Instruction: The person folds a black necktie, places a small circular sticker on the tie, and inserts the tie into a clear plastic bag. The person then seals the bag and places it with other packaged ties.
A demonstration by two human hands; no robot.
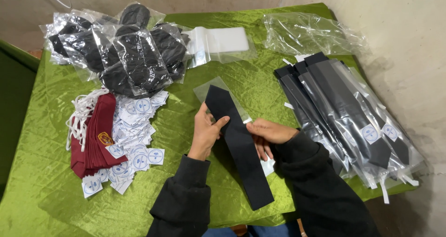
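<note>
Left hand (204, 132) pinches the black tie (238, 144) with thumb on top, other fingers hidden beneath. Right hand (269, 134) grips its opposite edge, fingertips tucked under, so I can't see them. One tie, held mid-table above the green cloth (46, 181), its tip inside a clear sleeve (218, 90). I can't count the bagged ties (348, 121) at right, overlapping. Maroon stack (95, 139) and round stickers (134, 125) at left, uncountable too.
</note>
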